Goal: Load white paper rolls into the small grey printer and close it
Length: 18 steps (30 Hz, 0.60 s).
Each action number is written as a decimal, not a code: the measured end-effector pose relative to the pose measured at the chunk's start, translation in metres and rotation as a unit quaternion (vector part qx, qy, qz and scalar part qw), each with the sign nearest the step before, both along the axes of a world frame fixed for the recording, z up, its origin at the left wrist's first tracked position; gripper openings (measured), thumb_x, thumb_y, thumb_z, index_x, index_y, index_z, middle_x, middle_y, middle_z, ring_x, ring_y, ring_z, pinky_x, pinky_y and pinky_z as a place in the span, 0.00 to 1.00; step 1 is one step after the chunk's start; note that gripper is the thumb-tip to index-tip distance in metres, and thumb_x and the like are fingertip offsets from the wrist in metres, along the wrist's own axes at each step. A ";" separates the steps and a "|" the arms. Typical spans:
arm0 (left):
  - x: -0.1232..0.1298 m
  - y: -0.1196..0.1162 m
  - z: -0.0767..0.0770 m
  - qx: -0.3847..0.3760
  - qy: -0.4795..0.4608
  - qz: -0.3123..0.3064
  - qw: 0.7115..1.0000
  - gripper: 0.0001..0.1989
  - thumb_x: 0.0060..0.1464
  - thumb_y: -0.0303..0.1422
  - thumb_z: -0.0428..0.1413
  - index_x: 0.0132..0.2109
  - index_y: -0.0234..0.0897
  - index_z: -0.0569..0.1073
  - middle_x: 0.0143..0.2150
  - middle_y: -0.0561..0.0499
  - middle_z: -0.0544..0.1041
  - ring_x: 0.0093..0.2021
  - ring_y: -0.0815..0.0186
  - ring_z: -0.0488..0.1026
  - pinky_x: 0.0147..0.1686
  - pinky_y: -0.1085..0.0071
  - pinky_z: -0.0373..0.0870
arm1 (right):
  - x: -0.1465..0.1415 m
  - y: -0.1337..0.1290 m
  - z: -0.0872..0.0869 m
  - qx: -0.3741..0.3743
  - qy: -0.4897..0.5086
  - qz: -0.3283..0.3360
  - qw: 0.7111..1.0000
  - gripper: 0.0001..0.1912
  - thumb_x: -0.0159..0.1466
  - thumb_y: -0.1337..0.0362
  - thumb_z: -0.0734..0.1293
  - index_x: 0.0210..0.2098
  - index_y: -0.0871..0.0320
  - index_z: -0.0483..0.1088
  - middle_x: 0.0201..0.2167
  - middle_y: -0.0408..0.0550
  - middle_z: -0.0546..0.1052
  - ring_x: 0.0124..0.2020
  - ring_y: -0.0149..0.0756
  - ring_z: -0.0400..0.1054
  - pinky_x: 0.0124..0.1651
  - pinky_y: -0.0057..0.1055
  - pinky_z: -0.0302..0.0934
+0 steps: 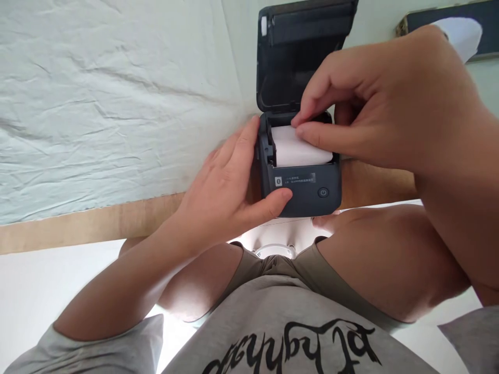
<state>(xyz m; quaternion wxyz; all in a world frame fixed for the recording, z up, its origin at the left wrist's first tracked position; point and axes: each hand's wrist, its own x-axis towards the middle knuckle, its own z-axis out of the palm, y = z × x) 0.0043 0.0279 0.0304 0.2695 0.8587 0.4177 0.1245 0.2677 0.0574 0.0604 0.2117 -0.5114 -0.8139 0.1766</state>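
Observation:
A small dark portable printer (300, 205) lies at the table's edge with its lid (286, 62) swung up and back. Inside its bay sits a white paper roll (302, 148). My left hand (226, 182) steadies the printer, fingers stretched along its left side and thumb on the front panel. From the right, my right hand (374, 104) reaches over the bay, its thumb and forefinger pinched at the top edge of the paper. The palm hides the bay's right part and the remaining fingers curl out of sight.
A pale wrinkled cloth (117, 104) covers the table, with a bare wooden edge (97, 218) along the front. A dark flat object (463, 26) lies at the back right, and a white piece (462, 39) shows in front of it. My legs are below the edge.

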 end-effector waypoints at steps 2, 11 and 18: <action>0.000 0.000 -0.001 0.000 -0.003 -0.005 1.000 0.50 0.74 0.53 0.53 0.85 0.16 0.54 0.86 0.26 0.64 0.86 0.39 0.64 0.84 0.46 0.67 | -0.002 0.003 0.006 -0.019 -0.038 0.031 0.999 0.08 0.70 0.57 0.70 0.40 0.54 0.78 0.24 0.39 0.70 0.42 0.29 0.77 0.68 0.43 0.73; -0.005 0.002 -0.005 0.002 -0.002 0.004 1.000 0.49 0.73 0.59 0.52 0.86 0.28 0.57 0.87 0.34 0.63 0.85 0.39 0.66 0.81 0.46 0.70 | -0.025 0.017 0.024 -0.130 -0.344 -0.043 0.929 0.11 0.67 0.50 0.76 0.45 0.45 0.82 0.29 0.48 0.72 0.37 0.40 0.68 0.49 0.45 0.69; -0.009 -0.002 -0.011 -0.013 -0.134 -0.016 0.991 0.59 0.73 0.74 0.25 0.87 0.35 0.55 0.89 0.38 0.61 0.87 0.44 0.63 0.86 0.48 0.63 | -0.004 0.017 0.019 -0.071 -0.195 0.045 0.977 0.15 0.65 0.50 0.77 0.47 0.50 0.79 0.37 0.44 0.78 0.48 0.38 0.76 0.56 0.41 0.77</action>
